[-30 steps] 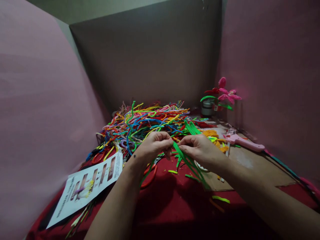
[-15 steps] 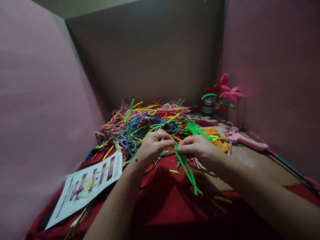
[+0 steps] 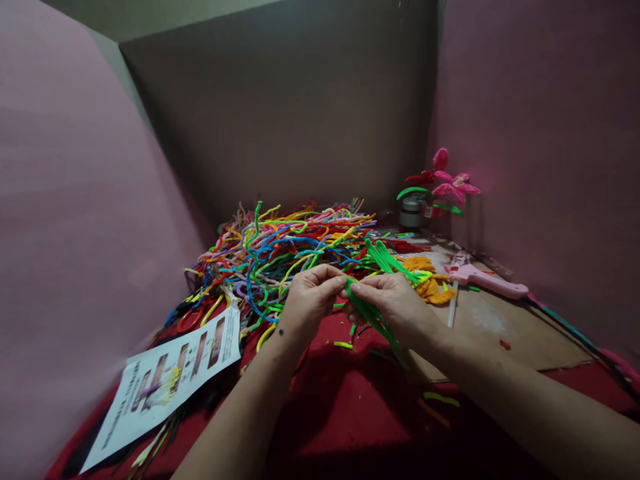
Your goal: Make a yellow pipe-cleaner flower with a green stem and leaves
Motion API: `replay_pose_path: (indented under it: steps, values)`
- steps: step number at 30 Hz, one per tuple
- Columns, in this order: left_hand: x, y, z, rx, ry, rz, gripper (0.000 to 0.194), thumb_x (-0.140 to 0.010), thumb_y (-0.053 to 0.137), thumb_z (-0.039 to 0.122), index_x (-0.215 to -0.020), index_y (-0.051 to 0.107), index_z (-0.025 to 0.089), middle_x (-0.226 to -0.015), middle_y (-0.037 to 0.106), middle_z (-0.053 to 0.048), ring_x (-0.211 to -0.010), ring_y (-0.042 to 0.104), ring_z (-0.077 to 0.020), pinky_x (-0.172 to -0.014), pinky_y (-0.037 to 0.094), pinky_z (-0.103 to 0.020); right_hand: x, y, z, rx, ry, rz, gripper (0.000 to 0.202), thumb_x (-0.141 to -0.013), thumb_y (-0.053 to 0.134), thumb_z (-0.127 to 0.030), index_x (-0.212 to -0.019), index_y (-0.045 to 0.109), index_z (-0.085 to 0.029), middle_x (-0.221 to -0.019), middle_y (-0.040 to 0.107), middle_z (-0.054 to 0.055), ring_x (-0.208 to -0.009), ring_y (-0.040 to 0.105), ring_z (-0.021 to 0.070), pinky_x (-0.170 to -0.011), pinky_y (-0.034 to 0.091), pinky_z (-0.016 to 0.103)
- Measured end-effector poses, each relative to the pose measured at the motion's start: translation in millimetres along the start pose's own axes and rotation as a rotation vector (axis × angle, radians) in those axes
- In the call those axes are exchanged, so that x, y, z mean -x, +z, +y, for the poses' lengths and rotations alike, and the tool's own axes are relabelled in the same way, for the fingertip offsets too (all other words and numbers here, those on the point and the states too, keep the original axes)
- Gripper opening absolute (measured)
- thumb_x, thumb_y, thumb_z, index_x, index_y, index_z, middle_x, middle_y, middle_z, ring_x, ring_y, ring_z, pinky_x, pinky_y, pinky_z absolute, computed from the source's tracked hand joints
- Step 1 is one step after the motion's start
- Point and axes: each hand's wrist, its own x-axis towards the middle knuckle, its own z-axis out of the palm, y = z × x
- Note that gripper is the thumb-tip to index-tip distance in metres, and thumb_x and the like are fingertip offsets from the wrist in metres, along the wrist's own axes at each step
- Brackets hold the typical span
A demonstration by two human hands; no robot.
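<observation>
Green pipe cleaners [image 3: 376, 320] are pinched between both my hands over the red cloth, bundled with their loose ends hanging down toward me on the right. My left hand [image 3: 313, 293] grips their upper end between thumb and forefinger. Close beside it, almost touching, my right hand [image 3: 387, 297] pinches the same bundle, its lower fingers partly hidden behind the strands. Just behind my right hand lie more bent green pipe cleaners [image 3: 384, 256]. A large heap of multicoloured pipe cleaners [image 3: 300, 233] spreads beyond my left hand.
A printed sheet [image 3: 165, 387] lies at left. At right, a pink glue gun [image 3: 490, 280] rests on cardboard [image 3: 530, 340], near orange fuzzy pieces [image 3: 431, 289]. Pink pipe-cleaner flowers [image 3: 456, 187] stand behind by a grey container [image 3: 411, 211]. Pink panels [image 3: 540, 167] rise at the sides.
The green strands have swung closer together, their hanging ends now nearer my right wrist. My hands remain pinched together on them. The whole view has shifted slightly.
</observation>
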Motion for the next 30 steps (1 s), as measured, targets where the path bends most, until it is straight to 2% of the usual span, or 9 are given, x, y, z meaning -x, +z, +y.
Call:
replay_pose_path:
  steps: [4,9,13,16,20,22,24,26,30]
  values:
    - [1.8,1.8,0.9,-0.116,0.064,0.042,0.013,-0.068,0.062,0.027,-0.067,0.058,0.014,-0.051,0.050,0.005,-0.040,0.034,-0.0029,-0.040,0.026,-0.018,-2.1,-0.7,7.0,-0.148,0.122,-0.132,0.026,-0.069,0.064,-0.037,-0.067,0.061,-0.011,-0.055,0.063,0.003,-0.045,0.056,0.0109,-0.046,0.044,0.023]
    - [0.1,-5.2,3.1,-0.072,0.017,-0.122,0.019,-0.070,0.062,0.032,-0.078,0.058,0.015,-0.054,0.049,0.005,-0.040,0.034,-0.0033,-0.039,0.024,-0.017,-5.3,-7.5,7.8,-0.212,0.222,-0.191,0.016,-0.074,0.059,-0.026,-0.068,0.059,-0.011,-0.052,0.063,0.003,-0.039,0.055,0.0102,-0.040,0.045,0.021]
    - [-0.5,-7.0,2.0,-0.126,0.009,-0.168,0.021,-0.071,0.061,0.035,-0.071,0.056,0.015,-0.049,0.047,0.006,-0.038,0.033,-0.0029,-0.038,0.022,-0.017,-5.6,-11.4,6.0,-0.208,0.302,-0.252,0.016,-0.077,0.055,-0.020,-0.064,0.058,-0.010,-0.049,0.061,0.003,-0.036,0.054,0.0092,-0.037,0.045,0.019]
    - [0.2,-0.5,-4.9,-0.166,0.057,-0.059,0.020,-0.073,0.057,0.035,-0.067,0.052,0.016,-0.047,0.047,0.005,-0.040,0.040,-0.0058,-0.041,0.029,-0.019,-5.5,-9.9,4.9,-0.241,0.311,-0.291,0.015,-0.078,0.052,-0.019,-0.068,0.058,-0.010,-0.048,0.060,0.002,-0.035,0.052,0.0081,-0.036,0.044,0.017]
    - [2.6,9.9,-14.3,-0.416,0.229,0.226,0.016,-0.076,0.053,0.031,-0.067,0.054,0.017,-0.050,0.049,0.004,-0.046,0.043,-0.0075,-0.046,0.033,-0.020,-3.7,-5.0,3.6,-0.235,0.308,-0.260,0.016,-0.079,0.049,-0.019,-0.070,0.058,-0.010,-0.046,0.059,0.002,-0.034,0.053,0.0095,-0.034,0.043,0.018]
    - [3.2,11.5,-15.1,-0.442,0.235,0.265,0.017,-0.076,0.052,0.031,-0.066,0.054,0.017,-0.050,0.047,0.005,-0.045,0.040,-0.0067,-0.045,0.031,-0.019,-2.1,-3.5,3.3,-0.245,0.305,-0.265,0.017,-0.079,0.048,-0.021,-0.069,0.057,-0.010,-0.047,0.060,0.003,-0.034,0.053,0.0104,-0.033,0.043,0.019]
    - [2.8,10.0,-13.3,-0.321,0.170,0.197,0.021,-0.076,0.054,0.034,-0.063,0.050,0.017,-0.046,0.041,0.006,-0.041,0.034,-0.0053,-0.042,0.028,-0.019,-0.6,-3.5,3.2,-0.258,0.295,-0.292,0.017,-0.078,0.050,-0.023,-0.069,0.057,-0.009,-0.048,0.061,0.004,-0.035,0.054,0.0108,-0.034,0.043,0.019]
    - [2.0,6.7,-10.1,-0.134,0.081,0.061,0.024,-0.075,0.056,0.037,-0.064,0.048,0.017,-0.045,0.036,0.008,-0.038,0.029,-0.0045,-0.040,0.024,-0.019,0.2,-4.5,3.2,-0.268,0.280,-0.308,0.017,-0.076,0.053,-0.024,-0.069,0.057,-0.009,-0.048,0.061,0.005,-0.036,0.055,0.0111,-0.035,0.044,0.020]
    - [1.0,0.8,-5.6,0.069,-0.006,-0.142,0.020,-0.073,0.060,0.036,-0.078,0.053,0.017,-0.052,0.045,0.006,-0.041,0.035,-0.0048,-0.042,0.026,-0.019,0.0,-6.7,3.1,-0.299,0.270,-0.322,0.018,-0.076,0.053,-0.025,-0.070,0.057,-0.009,-0.049,0.062,0.005,-0.036,0.056,0.0117,-0.034,0.045,0.020]
